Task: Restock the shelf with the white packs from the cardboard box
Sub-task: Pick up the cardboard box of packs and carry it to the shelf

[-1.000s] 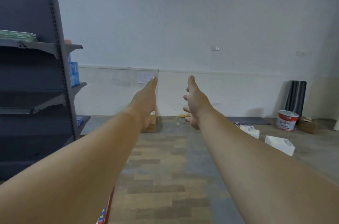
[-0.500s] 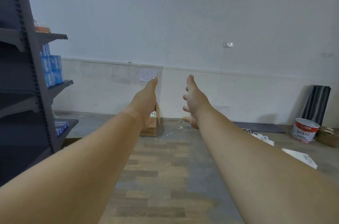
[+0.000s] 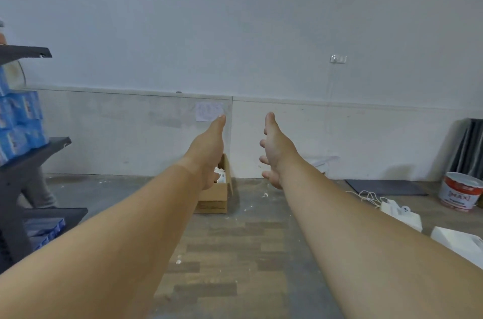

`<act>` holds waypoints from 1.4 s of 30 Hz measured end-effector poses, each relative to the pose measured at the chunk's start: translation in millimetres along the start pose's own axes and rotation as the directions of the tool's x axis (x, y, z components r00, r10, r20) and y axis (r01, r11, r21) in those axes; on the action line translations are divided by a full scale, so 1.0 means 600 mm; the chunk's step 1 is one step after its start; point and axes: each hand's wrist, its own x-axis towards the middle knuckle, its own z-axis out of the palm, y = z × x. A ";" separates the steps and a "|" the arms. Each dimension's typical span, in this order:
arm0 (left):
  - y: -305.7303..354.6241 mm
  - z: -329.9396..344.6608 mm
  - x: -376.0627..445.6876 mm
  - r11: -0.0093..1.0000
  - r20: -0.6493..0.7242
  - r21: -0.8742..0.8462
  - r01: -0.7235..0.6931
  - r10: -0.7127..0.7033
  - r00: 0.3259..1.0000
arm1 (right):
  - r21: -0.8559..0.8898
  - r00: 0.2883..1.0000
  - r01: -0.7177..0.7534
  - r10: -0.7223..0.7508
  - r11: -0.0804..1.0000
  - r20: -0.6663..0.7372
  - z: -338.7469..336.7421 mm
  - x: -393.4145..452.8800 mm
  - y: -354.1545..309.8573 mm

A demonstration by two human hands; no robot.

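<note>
White packs [image 3: 220, 176] visible inside cardboard box [image 3: 213, 197], which sits on the floor [image 3: 235, 253] against the base of the far wall, about 12 o'clock from the viewer, slightly toward 11. Only a few pack tops show; count cannot be told.

Near field: both bare forearms extended forward, entering from 7 and 5 o'clock.

Left hand [image 3: 207, 151]: thumb edge up, fingers pointing ahead and down, grip relaxed and wide, holding nothing. Overlaps the box's left part in view; contact with the box cannot be told.

Right hand [image 3: 277, 154]: fingers spread and slightly bent, grip wide, holding nothing. Apart from the box, at its 3 o'clock in view.

Shelf [image 3: 31, 161]: dark metal unit at 9 o'clock, left frame edge. Blue packs [image 3: 22, 125] stacked on its middle tier; more blue packs [image 3: 44, 229] lie flat on the bottom tier.

Floor at 3 to 4 o'clock: two white box-like items [image 3: 400, 214], the nearer-to-wall one with white cord [image 3: 366, 197] beside it. Dark mat [image 3: 386, 186] lies just beyond them, by the wall.

Far right, 2 to 3 o'clock: red-and-white bucket [image 3: 461, 194] on the floor, dark panels [image 3: 469, 148] leaning on the wall behind it.

Wall: paper note [image 3: 209, 111] above the box, small fitting [image 3: 338, 58] higher up at 1 o'clock.
</note>
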 end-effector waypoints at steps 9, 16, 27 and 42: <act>0.010 0.023 0.269 0.999 0.014 0.029 0.022 -0.023 1.000 | 0.030 1.000 -0.016 0.016 0.999 0.007 0.020 0.269 0.004; 0.008 0.080 0.524 0.999 -0.016 0.042 0.009 -0.008 1.000 | 0.010 0.999 -0.030 0.030 0.999 0.028 -0.008 0.542 0.016; 0.053 0.112 0.857 0.999 -0.087 -0.031 0.023 -0.025 0.996 | -0.022 0.995 -0.052 0.053 0.998 0.089 0.026 0.876 -0.007; 0.103 -0.005 1.386 0.998 -0.039 -0.011 0.063 -0.063 0.997 | -0.011 0.992 -0.120 0.120 0.993 0.031 0.228 1.371 -0.006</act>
